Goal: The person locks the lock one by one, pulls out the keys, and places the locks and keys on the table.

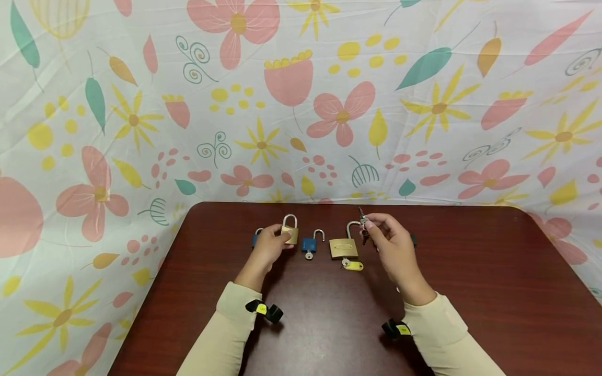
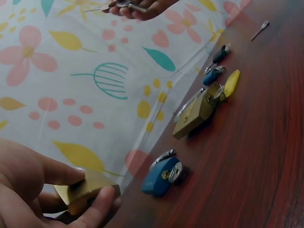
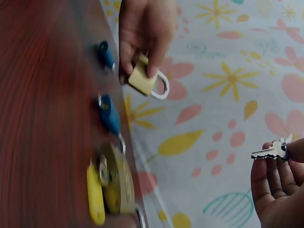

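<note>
My left hand (image 1: 265, 249) holds a small brass padlock (image 1: 292, 236) above the table; its shackle looks closed. In the left wrist view, thumb and fingers grip the sides of its body. My right hand (image 1: 395, 253) pinches a small bunch of keys (image 3: 271, 153), one blade pointing out past the fingertips. Between the hands lie a blue padlock (image 1: 309, 244) and a larger brass padlock (image 1: 339, 249), both with shackles open and keys in them. A yellow tag (image 1: 355, 266) hangs from the larger one's key. Another blue padlock (image 1: 255, 239) is partly hidden behind the left hand.
Past the large padlock, the left wrist view shows another blue padlock (image 2: 213, 76), a black-bodied padlock (image 2: 220, 54) and a loose key (image 2: 260, 30). They lie on the dark wooden table (image 1: 320, 334). A flower-print cloth (image 1: 291, 141) hangs along the far edge.
</note>
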`<state>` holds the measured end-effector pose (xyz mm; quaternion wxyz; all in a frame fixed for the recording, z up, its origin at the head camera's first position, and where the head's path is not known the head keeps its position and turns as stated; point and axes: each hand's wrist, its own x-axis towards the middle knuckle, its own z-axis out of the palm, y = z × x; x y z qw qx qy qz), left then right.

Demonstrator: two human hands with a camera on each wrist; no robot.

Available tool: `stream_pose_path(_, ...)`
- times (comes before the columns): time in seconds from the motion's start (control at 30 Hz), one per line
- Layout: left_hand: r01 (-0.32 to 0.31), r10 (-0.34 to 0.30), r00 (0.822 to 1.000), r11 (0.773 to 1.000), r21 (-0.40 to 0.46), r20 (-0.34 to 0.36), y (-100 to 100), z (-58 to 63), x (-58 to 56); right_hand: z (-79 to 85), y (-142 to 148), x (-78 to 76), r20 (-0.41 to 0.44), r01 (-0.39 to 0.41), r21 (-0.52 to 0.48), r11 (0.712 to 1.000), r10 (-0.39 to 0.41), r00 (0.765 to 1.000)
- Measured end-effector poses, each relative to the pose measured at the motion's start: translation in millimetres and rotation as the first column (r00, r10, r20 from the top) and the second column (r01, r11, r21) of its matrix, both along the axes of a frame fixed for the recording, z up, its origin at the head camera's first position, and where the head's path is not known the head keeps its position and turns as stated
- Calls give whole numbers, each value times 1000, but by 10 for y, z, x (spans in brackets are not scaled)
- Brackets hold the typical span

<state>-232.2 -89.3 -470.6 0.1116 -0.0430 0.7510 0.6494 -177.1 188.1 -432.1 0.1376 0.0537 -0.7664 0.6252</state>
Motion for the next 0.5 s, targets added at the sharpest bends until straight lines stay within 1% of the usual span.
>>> stream_pose_path(0.2, 0, 0, 1000, 1000, -25, 7, 18, -57, -12, -58, 217, 49, 22, 16, 24, 1000, -16, 1000)
stream_pose_path(0.4, 11, -8, 999, 998, -62, 50, 20, -126, -18, -173, 445, 113, 58, 33, 129, 991, -41, 997)
stream_pose_path(0.5, 12, -8, 999, 998, -67, 52, 27, -155, -19, -216, 547, 147, 78, 48, 188, 981, -63, 995)
